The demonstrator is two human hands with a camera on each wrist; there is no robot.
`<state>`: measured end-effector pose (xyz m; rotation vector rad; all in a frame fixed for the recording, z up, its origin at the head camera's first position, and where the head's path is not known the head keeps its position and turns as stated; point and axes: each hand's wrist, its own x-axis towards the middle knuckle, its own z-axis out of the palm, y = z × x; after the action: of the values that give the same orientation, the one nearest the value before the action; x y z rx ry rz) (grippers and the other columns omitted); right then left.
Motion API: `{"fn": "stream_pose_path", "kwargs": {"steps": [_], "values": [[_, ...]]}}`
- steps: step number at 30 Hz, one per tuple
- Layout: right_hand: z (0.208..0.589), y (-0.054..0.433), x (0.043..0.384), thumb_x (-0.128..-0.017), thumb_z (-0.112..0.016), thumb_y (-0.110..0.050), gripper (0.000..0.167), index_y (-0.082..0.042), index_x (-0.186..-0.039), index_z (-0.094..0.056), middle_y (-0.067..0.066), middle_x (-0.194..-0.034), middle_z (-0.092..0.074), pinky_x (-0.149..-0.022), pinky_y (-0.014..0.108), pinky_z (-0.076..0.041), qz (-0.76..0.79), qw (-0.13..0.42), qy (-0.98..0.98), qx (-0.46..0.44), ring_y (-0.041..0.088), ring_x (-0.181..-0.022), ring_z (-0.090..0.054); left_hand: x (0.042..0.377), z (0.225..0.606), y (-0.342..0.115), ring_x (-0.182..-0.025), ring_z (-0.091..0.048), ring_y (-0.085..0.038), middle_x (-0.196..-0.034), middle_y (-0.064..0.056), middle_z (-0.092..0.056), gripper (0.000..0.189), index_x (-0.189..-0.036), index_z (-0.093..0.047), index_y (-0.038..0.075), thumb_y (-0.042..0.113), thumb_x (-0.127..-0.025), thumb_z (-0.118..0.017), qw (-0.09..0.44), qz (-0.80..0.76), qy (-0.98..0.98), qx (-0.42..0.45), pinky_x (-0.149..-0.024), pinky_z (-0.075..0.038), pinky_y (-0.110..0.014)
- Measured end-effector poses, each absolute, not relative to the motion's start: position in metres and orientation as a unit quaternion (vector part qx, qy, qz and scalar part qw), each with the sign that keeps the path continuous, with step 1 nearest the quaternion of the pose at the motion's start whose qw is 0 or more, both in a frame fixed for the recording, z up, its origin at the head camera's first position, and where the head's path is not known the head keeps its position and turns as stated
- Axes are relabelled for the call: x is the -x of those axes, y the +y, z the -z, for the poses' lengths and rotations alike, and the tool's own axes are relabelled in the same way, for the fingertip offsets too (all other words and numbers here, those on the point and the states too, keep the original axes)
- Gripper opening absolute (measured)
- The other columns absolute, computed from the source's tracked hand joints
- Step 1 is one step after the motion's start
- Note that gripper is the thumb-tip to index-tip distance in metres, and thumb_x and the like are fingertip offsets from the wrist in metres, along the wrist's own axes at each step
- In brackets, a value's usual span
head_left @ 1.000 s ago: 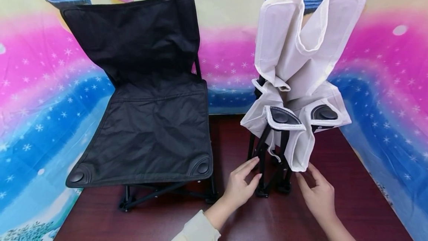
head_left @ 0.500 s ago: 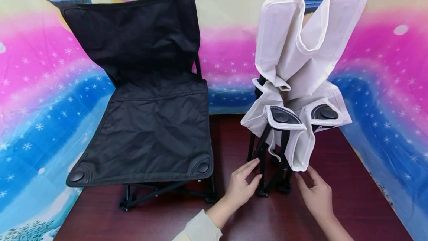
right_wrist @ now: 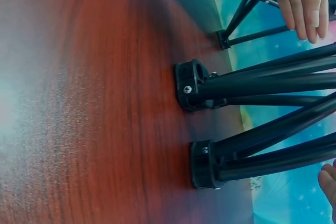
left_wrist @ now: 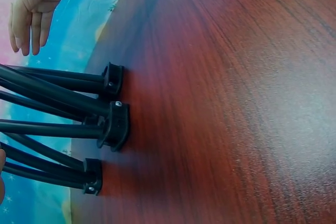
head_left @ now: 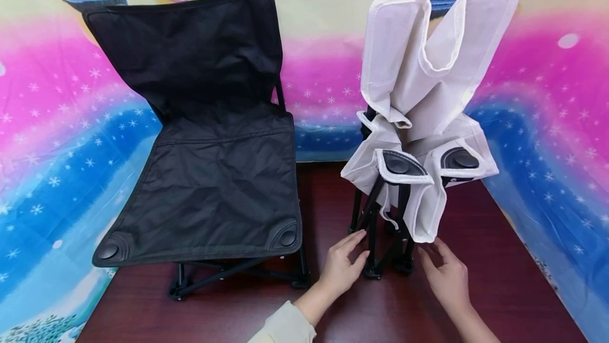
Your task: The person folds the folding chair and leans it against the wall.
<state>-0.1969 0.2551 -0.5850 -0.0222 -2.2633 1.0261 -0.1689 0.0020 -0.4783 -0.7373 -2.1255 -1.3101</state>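
Note:
A white folding chair (head_left: pixel 447 105) stands half folded on the right, its fabric creased inward and its black legs (head_left: pixel 372 242) drawn close together. My left hand (head_left: pixel 340 263) is beside the legs on their left, fingers extended and thumb apart. On the other side, below the hanging white fabric, my right hand (head_left: pixel 446 277) has its fingers loosely straight. Neither hand grips anything. The left wrist view shows the bunched leg tubes with black plastic feet (left_wrist: pixel 115 127) on the tabletop. In the right wrist view, the left hand (right_wrist: pixel 302 1) appears beyond the feet (right_wrist: pixel 202 163).
A black folding chair (head_left: pixel 223 189) stands fully unfolded to the left, close to my left forearm. Both chairs are on a dark red wooden table (head_left: pixel 390 316). A colourful printed cloth (head_left: pixel 323 57) hangs behind and along both sides.
Both hands have drawn slightly down toward me, and the right hand has shifted a little left. The two chairs keep their places and shape.

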Motion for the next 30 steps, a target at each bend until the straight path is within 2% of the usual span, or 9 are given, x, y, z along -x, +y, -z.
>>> {"fn": "stream_pose_path", "kwargs": {"steps": [8,17,19,21,24,26,30], "values": [[0.584,0.251,0.194,-0.075,-0.067,-0.018,0.036,-0.032,-0.107,-0.058,-0.01,-0.091,-0.062,-0.068,0.001,-0.037,-0.385,0.314,-0.867,0.014,-0.008,-0.081,-0.054,0.167,0.482,0.003,-0.098,-0.055,-0.017,-0.106,-0.012,-0.059,0.037,-0.108,-0.058,0.0,0.003,-0.072,-0.066,0.244,0.492,-0.799,0.245,-0.083,-0.042,-0.022],[0.584,0.248,0.19,-0.075,-0.067,-0.02,0.03,-0.023,-0.104,-0.062,0.001,-0.089,-0.065,-0.065,0.001,-0.036,-0.381,0.304,-0.873,0.019,-0.011,-0.078,-0.052,0.166,0.49,0.005,-0.097,-0.055,-0.015,-0.103,-0.009,-0.061,0.035,-0.107,-0.06,0.0,0.003,-0.072,-0.065,0.209,0.508,-0.813,0.192,-0.082,-0.043,-0.022],[0.571,0.244,0.185,-0.074,-0.067,-0.016,0.03,-0.016,-0.104,-0.063,0.006,-0.088,-0.065,-0.062,0.005,-0.04,-0.401,0.294,-0.868,0.006,-0.006,-0.077,-0.056,0.167,0.493,0.006,-0.097,-0.055,-0.015,-0.102,-0.009,-0.061,0.034,-0.106,-0.06,0.0,0.004,-0.073,-0.065,0.202,0.513,-0.815,0.181,-0.082,-0.043,-0.023],[0.55,0.235,0.177,-0.075,-0.065,-0.012,0.029,-0.008,-0.103,-0.062,0.014,-0.087,-0.064,-0.059,0.007,-0.042,-0.412,0.282,-0.867,-0.001,0.006,-0.077,-0.06,0.168,0.496,0.007,-0.096,-0.056,-0.015,-0.102,-0.008,-0.061,0.033,-0.105,-0.061,0.0,0.005,-0.073,-0.065,0.194,0.517,-0.816,0.169,-0.081,-0.043,-0.023],[0.518,0.221,0.165,-0.074,-0.063,-0.005,0.03,0.002,-0.102,-0.06,0.019,-0.087,-0.063,-0.059,0.006,-0.041,-0.418,0.255,-0.872,0.006,0.023,-0.076,-0.061,0.17,0.499,0.008,-0.095,-0.056,-0.015,-0.1,-0.008,-0.062,0.032,-0.104,-0.062,-0.001,0.006,-0.073,-0.066,0.182,0.526,-0.818,0.148,-0.081,-0.044,-0.024],[0.505,0.214,0.16,-0.074,-0.062,-0.004,0.029,0.004,-0.101,-0.059,0.02,-0.088,-0.062,-0.061,0.002,-0.037,-0.406,0.247,-0.88,0.017,0.028,-0.077,-0.06,0.171,0.501,0.01,-0.094,-0.057,-0.014,-0.099,-0.008,-0.062,0.031,-0.102,-0.062,-0.001,0.006,-0.072,-0.066,0.173,0.532,-0.818,0.133,-0.08,-0.044,-0.023],[0.501,0.211,0.158,-0.074,-0.063,-0.004,0.028,0.003,-0.1,-0.06,0.019,-0.088,-0.063,-0.061,0.001,-0.035,-0.403,0.233,-0.884,0.036,0.016,-0.076,-0.06,0.172,0.505,0.012,-0.092,-0.057,-0.013,-0.098,-0.007,-0.063,0.031,-0.101,-0.063,-0.001,0.006,-0.072,-0.067,0.147,0.546,-0.817,0.108,-0.078,-0.045,-0.021]]}}
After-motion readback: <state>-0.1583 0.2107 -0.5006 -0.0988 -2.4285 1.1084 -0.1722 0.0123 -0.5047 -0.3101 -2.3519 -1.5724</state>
